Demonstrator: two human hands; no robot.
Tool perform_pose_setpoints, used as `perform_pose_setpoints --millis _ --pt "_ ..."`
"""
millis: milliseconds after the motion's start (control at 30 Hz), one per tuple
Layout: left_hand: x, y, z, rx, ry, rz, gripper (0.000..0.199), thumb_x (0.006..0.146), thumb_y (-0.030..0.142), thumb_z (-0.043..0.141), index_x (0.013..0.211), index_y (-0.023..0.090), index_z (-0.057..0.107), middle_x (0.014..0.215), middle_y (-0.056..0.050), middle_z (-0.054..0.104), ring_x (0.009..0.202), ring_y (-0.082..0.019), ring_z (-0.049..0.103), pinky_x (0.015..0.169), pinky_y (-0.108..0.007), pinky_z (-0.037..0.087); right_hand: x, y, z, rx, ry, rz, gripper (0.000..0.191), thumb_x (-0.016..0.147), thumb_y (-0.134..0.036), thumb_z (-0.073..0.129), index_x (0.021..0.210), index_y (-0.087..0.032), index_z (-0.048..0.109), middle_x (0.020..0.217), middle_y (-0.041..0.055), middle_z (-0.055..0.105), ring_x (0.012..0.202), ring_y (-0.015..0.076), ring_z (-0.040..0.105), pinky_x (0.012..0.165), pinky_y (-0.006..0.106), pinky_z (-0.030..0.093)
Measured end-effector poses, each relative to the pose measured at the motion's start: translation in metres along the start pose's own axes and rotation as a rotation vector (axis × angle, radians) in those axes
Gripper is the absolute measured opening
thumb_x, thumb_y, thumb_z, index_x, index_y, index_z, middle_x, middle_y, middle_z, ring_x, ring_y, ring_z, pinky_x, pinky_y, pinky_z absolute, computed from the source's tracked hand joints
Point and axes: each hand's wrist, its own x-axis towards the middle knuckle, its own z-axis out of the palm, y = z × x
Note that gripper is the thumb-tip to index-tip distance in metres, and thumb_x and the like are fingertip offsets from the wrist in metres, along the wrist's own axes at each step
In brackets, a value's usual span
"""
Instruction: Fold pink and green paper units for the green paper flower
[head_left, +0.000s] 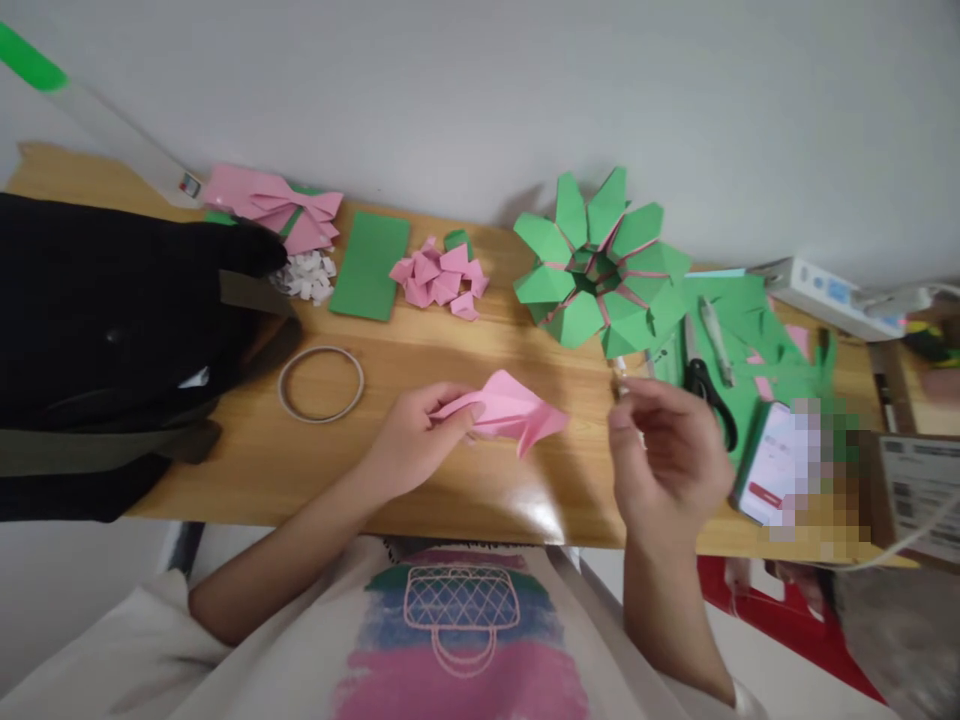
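a long wooden table (285, 480) bears everything, its grain showing in front of the large ring of folded green and pink paper (564, 283), which serves as the landmark. far left of that ring lies a bulky black fabric bag (112, 330), its contents hidden. well to the ring's right, at the table's edge, is a brown cardboard box with a white label (926, 490); what it holds cannot be told. the right hand (675, 460) is just in front of the ring, fingers curled, thumb and forefinger close together; whether they grip the small pale thing (621, 368) at their tips cannot be told. the left hand (420, 435), in front of the ring and to its left, grasps a folded pink paper piece (502, 408) between thumb and fingers, above the table. the step in hand seems to be handling this one piece; the next move probably calls for a steady left grip and the right fingertips brought to its loose flap. left of the ring, a pale round hoop (279, 388) encircles only bare wood, and a heap of small white bits (311, 277) sits beside the bag, whether in a clear wrapper being hard to tell
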Motion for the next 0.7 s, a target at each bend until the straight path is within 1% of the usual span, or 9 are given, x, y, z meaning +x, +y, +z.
perform_pose_setpoints --millis 100,167,300,367,433,500,567,633,700 --pt "0.003 -0.001 0.001 -0.123 -0.011 -0.072 0.016 0.08 0.031 0.064 0.086 0.017 0.066 0.081 -0.003 0.074 0.068 -0.017 0.069 0.064 -0.027 0.055 -0.005 -0.002 0.001 -0.01 -0.233 0.11 0.025 0.089 -0.016 0.058 0.114 -0.022 0.061 0.073 -0.0026 0.065 0.055 0.0104 0.061 0.052 0.024 0.05" --pt "0.001 0.0 0.003 -0.165 -0.039 -0.083 0.018 0.08 0.032 0.065 0.088 0.017 0.065 0.083 -0.003 0.074 0.067 -0.017 0.069 0.065 -0.027 0.055 -0.006 -0.006 0.006 -0.004 -0.295 0.103 0.026 0.089 -0.016 0.059 0.114 -0.022 0.06 0.075 -0.0025 0.068 0.058 0.0102 0.065 0.056 0.023 0.054" --pt "-0.005 0.001 0.003 -0.077 -0.12 0.007 0.019 0.085 0.034 0.06 0.093 0.017 0.066 0.089 -0.003 0.074 0.076 -0.018 0.07 0.069 -0.027 0.054 -0.003 -0.014 0.015 -0.019 -0.372 0.032 0.033 0.088 -0.016 0.059 0.12 -0.024 0.059 0.077 -0.0029 0.071 0.061 0.0094 0.066 0.058 0.021 0.055" --pt "-0.008 0.003 0.001 0.044 -0.162 0.081 0.017 0.087 0.028 0.055 0.094 0.019 0.068 0.09 -0.002 0.074 0.08 -0.017 0.069 0.068 -0.025 0.053 0.0 -0.016 0.016 -0.071 -0.428 -0.033 0.038 0.089 -0.015 0.057 0.125 -0.024 0.057 0.077 -0.0028 0.071 0.062 0.0097 0.066 0.058 0.021 0.055" --pt "-0.012 0.005 -0.001 0.158 -0.181 0.153 0.02 0.086 0.02 0.052 0.096 0.02 0.069 0.09 -0.001 0.075 0.08 -0.017 0.069 0.066 -0.023 0.051 0.002 -0.016 0.015 -0.125 -0.463 -0.145 0.039 0.089 -0.014 0.055 0.127 -0.025 0.057 0.078 -0.0021 0.072 0.064 0.0109 0.067 0.06 0.022 0.055" --pt "-0.016 0.008 -0.002 0.229 -0.183 0.232 0.028 0.084 0.014 0.049 0.103 0.021 0.069 0.097 -0.002 0.076 0.085 -0.017 0.07 0.07 -0.025 0.052 0.002 -0.014 0.013 -0.178 -0.454 -0.283 0.035 0.09 -0.014 0.055 0.124 -0.024 0.059 0.08 -0.0005 0.073 0.067 0.0128 0.068 0.061 0.024 0.055" --pt "-0.02 0.012 -0.002 0.265 -0.178 0.307 0.037 0.083 0.011 0.048 0.113 0.022 0.067 0.11 -0.002 0.076 0.096 -0.018 0.07 0.083 -0.028 0.053 0.0 -0.012 0.01 -0.22 -0.405 -0.393 0.027 0.09 -0.015 0.056 0.116 -0.023 0.062 0.081 0.0022 0.074 0.07 0.0154 0.069 0.063 0.026 0.055" --pt "-0.025 0.016 -0.001 0.292 -0.174 0.346 0.044 0.081 0.008 0.046 0.119 0.022 0.065 0.119 -0.003 0.074 0.104 -0.019 0.069 0.091 -0.031 0.052 -0.002 -0.01 0.007 -0.223 -0.332 -0.46 0.023 0.09 -0.016 0.057 0.111 -0.022 0.064 0.081 0.0045 0.074 0.073 0.0178 0.069 0.065 0.029 0.056" --pt "-0.029 0.018 0.0 0.299 -0.174 0.365 0.047 0.08 0.007 0.044 0.121 0.022 0.063 0.121 -0.002 0.073 0.107 -0.019 0.069 0.093 -0.03 0.052 -0.005 -0.009 0.005 -0.187 -0.275 -0.515 0.024 0.09 -0.016 0.057 0.112 -0.021 0.065 0.08 0.0054 0.073 0.072 0.0188 0.069 0.064 0.031 0.056"
